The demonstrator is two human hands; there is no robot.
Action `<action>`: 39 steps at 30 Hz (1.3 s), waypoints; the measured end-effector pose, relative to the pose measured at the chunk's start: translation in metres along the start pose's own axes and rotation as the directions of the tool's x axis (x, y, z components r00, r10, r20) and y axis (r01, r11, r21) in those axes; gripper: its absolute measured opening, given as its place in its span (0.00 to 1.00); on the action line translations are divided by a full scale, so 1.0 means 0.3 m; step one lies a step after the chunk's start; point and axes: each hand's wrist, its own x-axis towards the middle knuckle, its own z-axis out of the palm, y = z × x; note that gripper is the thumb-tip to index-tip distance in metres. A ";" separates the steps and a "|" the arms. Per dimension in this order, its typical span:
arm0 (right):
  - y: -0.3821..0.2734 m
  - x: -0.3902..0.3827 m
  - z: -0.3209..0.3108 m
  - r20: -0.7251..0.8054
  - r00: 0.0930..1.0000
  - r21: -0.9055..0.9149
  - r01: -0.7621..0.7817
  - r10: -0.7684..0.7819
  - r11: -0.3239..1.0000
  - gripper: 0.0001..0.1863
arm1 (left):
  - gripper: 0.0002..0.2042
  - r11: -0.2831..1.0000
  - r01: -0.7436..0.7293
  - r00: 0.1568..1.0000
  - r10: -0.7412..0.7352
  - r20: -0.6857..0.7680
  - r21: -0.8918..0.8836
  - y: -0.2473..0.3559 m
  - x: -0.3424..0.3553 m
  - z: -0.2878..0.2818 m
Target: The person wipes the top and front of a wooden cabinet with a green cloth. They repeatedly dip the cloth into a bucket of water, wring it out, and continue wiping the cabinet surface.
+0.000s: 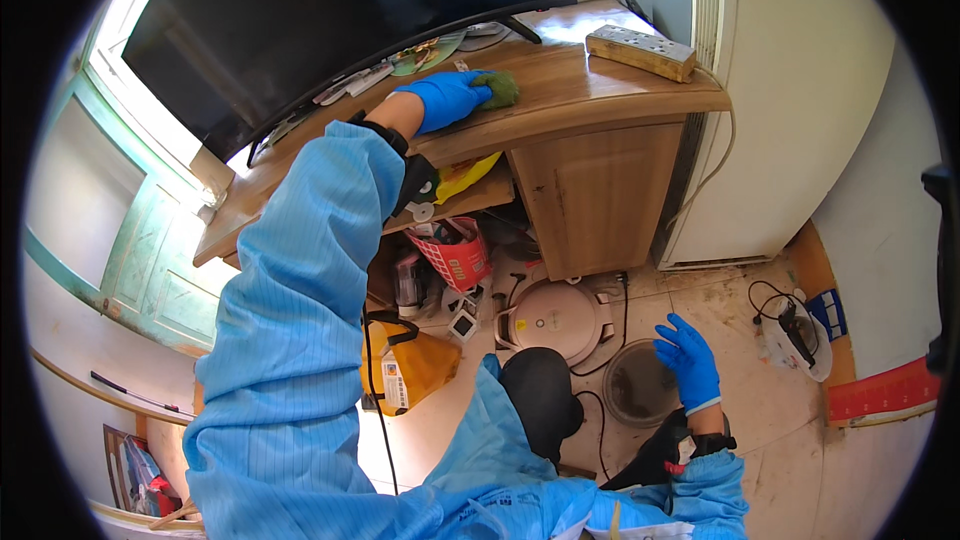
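Observation:
My left hand [440, 102], in a blue glove, reaches across the wooden cabinet top [560, 90] and presses a green scouring pad [501, 90] flat against it near the front edge. The fingers are closed over the pad. Low on the right, my right hand [688, 365], also gloved in blue, hangs over the floor beside a round dark-topped container [642, 382]. Its fingers are spread and hold nothing. Just behind my left hand lie a disc [428, 55] and some small flat items, under the front of a large black television [350, 25].
A power strip box [640, 52] sits at the cabinet top's right end, its cord hanging beside a white refrigerator [800, 90]. Below stand a red basket [455, 255], a yellow bag [425, 365] and a pinkish round appliance [558, 322]. Cables trail across the floor.

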 end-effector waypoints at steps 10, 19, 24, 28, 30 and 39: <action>0.007 0.011 -0.003 -0.003 0.999 -0.020 -0.049 0.049 0.999 0.27 | 0.27 0.992 0.049 0.998 -0.053 0.025 0.116 -0.016 0.174 -0.035; 0.013 0.032 -0.029 -0.044 0.996 -0.016 -0.073 0.072 0.997 0.28 | 0.27 0.979 0.145 0.989 -0.145 -0.011 0.143 -0.077 0.321 -0.033; 0.020 0.051 -0.065 -0.081 0.996 0.021 -0.037 0.039 0.999 0.28 | 0.29 0.971 0.189 0.981 -0.182 -0.059 0.145 -0.097 0.347 -0.019; 0.026 0.039 -0.109 -0.112 0.993 0.005 -0.040 0.041 0.999 0.27 | 0.31 0.962 0.194 0.981 -0.187 -0.051 0.194 -0.176 0.280 -0.043; 0.025 0.025 -0.138 -0.137 0.990 -0.014 -0.032 0.030 0.999 0.27 | 0.31 0.935 0.304 0.952 -0.292 -0.088 0.183 -0.233 0.222 -0.041; 0.043 0.009 -0.217 -0.188 0.982 -0.054 -0.027 0.017 0.998 0.26 | 0.33 0.899 0.417 0.909 -0.411 -0.076 0.131 -0.589 -0.136 -0.058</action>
